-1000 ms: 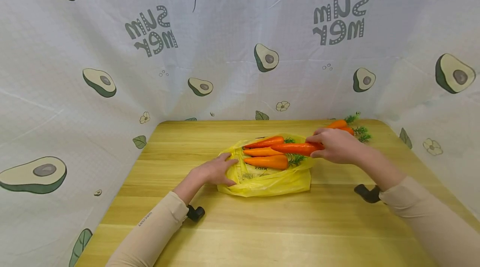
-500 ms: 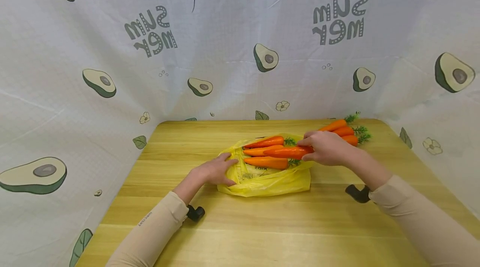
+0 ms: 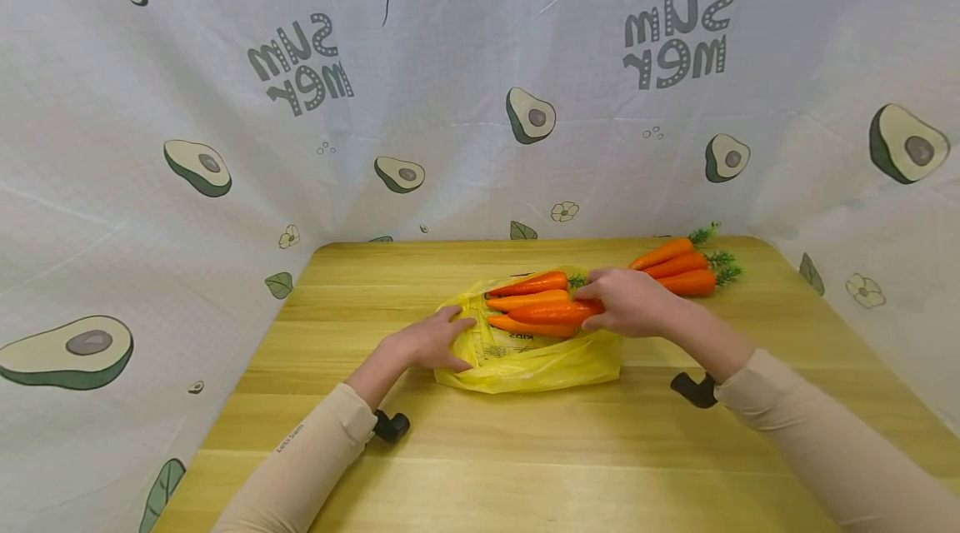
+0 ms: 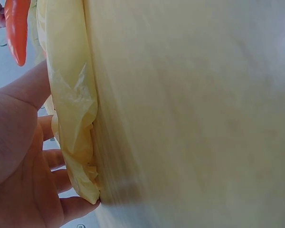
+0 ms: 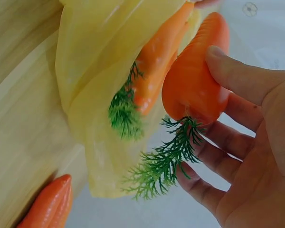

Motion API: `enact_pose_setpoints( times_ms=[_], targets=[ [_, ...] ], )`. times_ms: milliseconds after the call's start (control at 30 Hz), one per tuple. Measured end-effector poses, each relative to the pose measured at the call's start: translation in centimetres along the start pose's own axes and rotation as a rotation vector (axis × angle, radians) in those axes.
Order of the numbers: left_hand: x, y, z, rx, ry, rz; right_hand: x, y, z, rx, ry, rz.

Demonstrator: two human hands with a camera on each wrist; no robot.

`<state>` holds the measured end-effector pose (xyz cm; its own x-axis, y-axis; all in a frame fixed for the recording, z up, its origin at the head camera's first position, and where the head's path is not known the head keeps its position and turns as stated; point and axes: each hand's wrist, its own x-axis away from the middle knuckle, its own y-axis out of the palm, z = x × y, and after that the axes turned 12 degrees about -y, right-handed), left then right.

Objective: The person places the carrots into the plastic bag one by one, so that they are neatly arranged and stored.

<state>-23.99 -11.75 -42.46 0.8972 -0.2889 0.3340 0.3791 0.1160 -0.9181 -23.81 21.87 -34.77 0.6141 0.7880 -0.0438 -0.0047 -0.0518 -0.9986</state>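
My right hand [image 3: 626, 302] grips an orange carrot [image 3: 551, 313] by its thick end, thumb on one side and fingers on the other; its green leafy top [image 5: 166, 156] hangs below the fingers in the right wrist view. The carrot lies over the yellow plastic bag [image 3: 555, 371], overlapping other carrots [image 3: 534, 283] inside the open bag. At the bag's left end my left hand [image 3: 429, 341] rests with fingers and thumb spread, touching the edge. In the left wrist view those fingers [image 4: 57, 180] lie behind the crumpled yellow film.
A group of carrots [image 3: 682, 262] with green tops lies at the table's back right, beyond my right hand. The wooden table [image 3: 525, 466] ends at a white curtain [image 3: 465, 100] printed with avocados. Black wrist camera mounts [image 3: 693, 390] stick out by both sleeves.
My right hand has moved left and slightly down with the carrot, bringing it from the bag's right side over the carrots inside. My left hand and the bag have stayed almost still.
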Motion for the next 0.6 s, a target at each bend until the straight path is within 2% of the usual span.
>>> enact_pose_setpoints(
  times_ms=[600],
  targets=[
    [-0.1,0.1,0.0,-0.011,0.0,0.003,-2.5,0.8,-1.8,0.048,-0.074,-0.033]
  ],
)
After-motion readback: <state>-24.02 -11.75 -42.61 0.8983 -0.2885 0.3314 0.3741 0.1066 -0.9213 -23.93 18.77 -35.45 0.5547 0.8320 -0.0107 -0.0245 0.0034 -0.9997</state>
